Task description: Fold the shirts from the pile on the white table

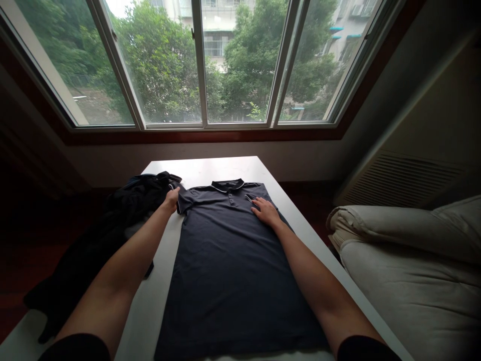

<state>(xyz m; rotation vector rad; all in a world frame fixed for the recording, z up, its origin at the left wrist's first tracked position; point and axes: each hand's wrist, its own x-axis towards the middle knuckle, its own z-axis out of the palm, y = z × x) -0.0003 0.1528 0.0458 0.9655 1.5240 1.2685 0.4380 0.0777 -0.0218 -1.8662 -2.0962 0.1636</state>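
A dark polo shirt (233, 260) lies front up on a white table (203, 168), its buttoned collar at the far end. My left hand (173, 198) is closed on the shirt's left sleeve at the cuff. On the right side of the chest rests my right hand (265, 210), its fingers spread beside a white-edged sleeve edge; the right sleeve looks folded in over the chest. A heap of black clothes (124, 205) lies beside my left arm, hanging over the table's left edge.
Behind the table is a wall with a wide window (203, 128). A pale padded sofa (409, 281) stands to the right of the table, near my right arm. A vented unit (402, 175) stands behind the sofa.
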